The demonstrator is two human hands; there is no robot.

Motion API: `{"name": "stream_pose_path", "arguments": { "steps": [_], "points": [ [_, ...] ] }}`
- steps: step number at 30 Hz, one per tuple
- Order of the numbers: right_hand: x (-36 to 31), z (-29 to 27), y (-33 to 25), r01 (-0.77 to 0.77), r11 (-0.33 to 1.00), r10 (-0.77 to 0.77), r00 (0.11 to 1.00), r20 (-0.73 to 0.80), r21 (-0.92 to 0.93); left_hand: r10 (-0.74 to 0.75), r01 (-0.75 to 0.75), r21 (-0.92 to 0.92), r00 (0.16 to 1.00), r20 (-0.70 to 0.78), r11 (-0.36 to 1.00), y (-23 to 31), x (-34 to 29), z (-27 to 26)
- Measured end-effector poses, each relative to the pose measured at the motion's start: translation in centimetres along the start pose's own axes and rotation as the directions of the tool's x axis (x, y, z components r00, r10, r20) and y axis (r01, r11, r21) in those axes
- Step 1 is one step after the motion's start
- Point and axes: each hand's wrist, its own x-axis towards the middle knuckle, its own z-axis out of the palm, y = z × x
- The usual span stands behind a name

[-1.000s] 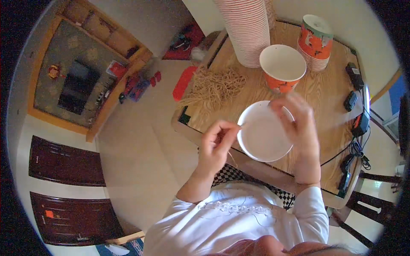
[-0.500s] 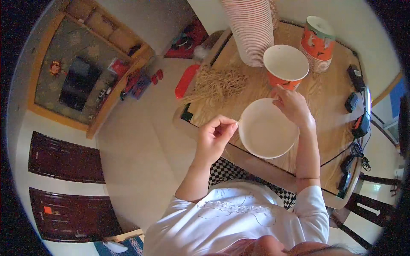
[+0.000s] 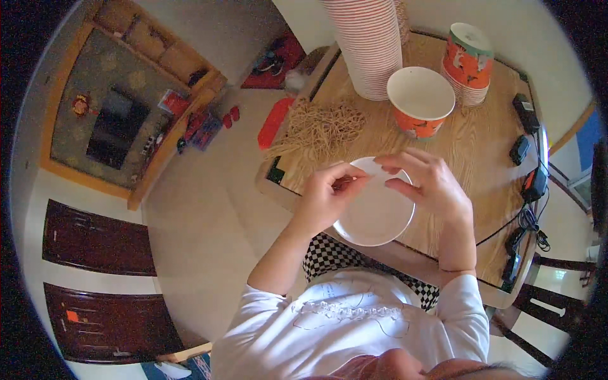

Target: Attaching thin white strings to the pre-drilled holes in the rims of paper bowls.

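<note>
Between my hands sits a round white paper bowl point(image 3: 379, 215), its inside facing up, at the table's near edge. My left hand point(image 3: 330, 193) is over its left side, thumb and fingertips pinched together. Whatever may lie in that pinch is too small to make out. My right hand point(image 3: 437, 189) reaches over the bowl's right rim, thumb and fingers curved and apart, with nothing visible in them. Just beyond stands an orange-printed paper bucket point(image 3: 420, 101) with a white inside. A loose heap of tan, straw-like strands point(image 3: 326, 126) lies to the left of it.
A tall stack of white paper cups with red-edged rims point(image 3: 370, 54) stands at the back. Right of it is a shorter stack with an upturned orange printed bucket point(image 3: 467, 60). Black adapters and a cable point(image 3: 531, 221) line the table's point(image 3: 487, 145) right edge.
The white bowl has shifted left and toward me. My right hand has left the orange bucket's side and come back over the bowl. My left hand has moved slightly right, still pinched.
</note>
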Motion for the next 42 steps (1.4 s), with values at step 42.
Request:
{"name": "stream_pose_path", "arguments": {
  "steps": [42],
  "points": [
    [1.0, 2.5, 6.8, -0.234, 0.921, 0.295, 0.941, 0.168, -0.311, -0.138, 0.087, -0.266, 0.974, -0.178, 0.960, -2.0, 1.3, -1.3]
  ]
}}
